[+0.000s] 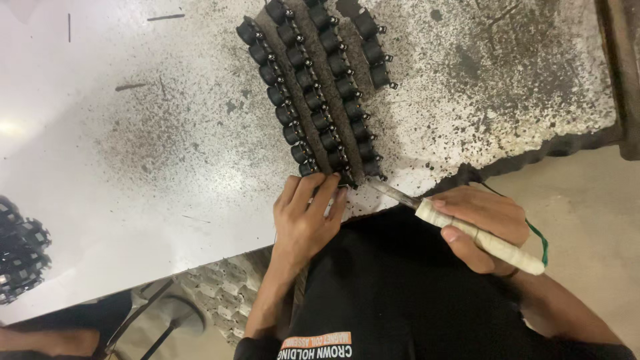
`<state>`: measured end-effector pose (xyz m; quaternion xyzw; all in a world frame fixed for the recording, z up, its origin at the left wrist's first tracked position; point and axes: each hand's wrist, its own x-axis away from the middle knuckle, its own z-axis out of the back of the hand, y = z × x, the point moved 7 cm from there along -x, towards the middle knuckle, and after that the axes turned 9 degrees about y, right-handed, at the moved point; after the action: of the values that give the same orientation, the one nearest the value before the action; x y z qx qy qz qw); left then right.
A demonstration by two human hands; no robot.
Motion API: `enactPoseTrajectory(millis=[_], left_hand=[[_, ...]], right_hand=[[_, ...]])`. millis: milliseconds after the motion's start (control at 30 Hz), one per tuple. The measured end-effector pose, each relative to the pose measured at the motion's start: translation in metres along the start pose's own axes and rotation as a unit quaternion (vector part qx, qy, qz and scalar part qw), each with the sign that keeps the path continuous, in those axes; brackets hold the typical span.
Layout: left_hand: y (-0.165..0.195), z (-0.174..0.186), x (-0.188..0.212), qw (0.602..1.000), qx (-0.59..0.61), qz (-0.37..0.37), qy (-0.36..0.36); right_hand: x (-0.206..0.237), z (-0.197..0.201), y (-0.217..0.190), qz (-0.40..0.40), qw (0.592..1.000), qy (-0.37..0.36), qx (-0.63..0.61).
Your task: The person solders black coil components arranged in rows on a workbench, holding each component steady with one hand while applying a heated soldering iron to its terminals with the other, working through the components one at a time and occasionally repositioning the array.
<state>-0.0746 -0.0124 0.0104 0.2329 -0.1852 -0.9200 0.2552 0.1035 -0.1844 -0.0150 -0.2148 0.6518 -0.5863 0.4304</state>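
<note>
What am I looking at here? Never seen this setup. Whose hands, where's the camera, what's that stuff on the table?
There is no machine: a person works with two bare hands, and the single picture comes from a camera worn on their head, looking down.

The white worktable is speckled with dark grime. On it lie several long rows of small black cylindrical parts, strung side by side with little metal ends, running away from the person. A separate cluster of black parts sits at the left edge.

The left hand presses its fingers on the near end of the rows. The right hand grips a hand tool with a pale wrapped handle; its metal blade points at that same near end.
</note>
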Motion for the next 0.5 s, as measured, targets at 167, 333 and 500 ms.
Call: enactPoseTrajectory(millis=[167,333,500], left_hand=[[0.0,0.0,0.002,0.999,0.02,0.003,0.035],[0.001,-0.001,0.004,0.999,0.026,0.006,0.043],[0.003,-0.003,-0.002,0.998,0.035,0.011,0.054]], right_hand=[[0.004,-0.013,-0.007,0.091,0.995,0.018,0.04],[0.039,0.017,0.019,0.118,0.991,0.039,0.055],[0.086,0.144,0.067,0.02,0.949,0.313,-0.015]])
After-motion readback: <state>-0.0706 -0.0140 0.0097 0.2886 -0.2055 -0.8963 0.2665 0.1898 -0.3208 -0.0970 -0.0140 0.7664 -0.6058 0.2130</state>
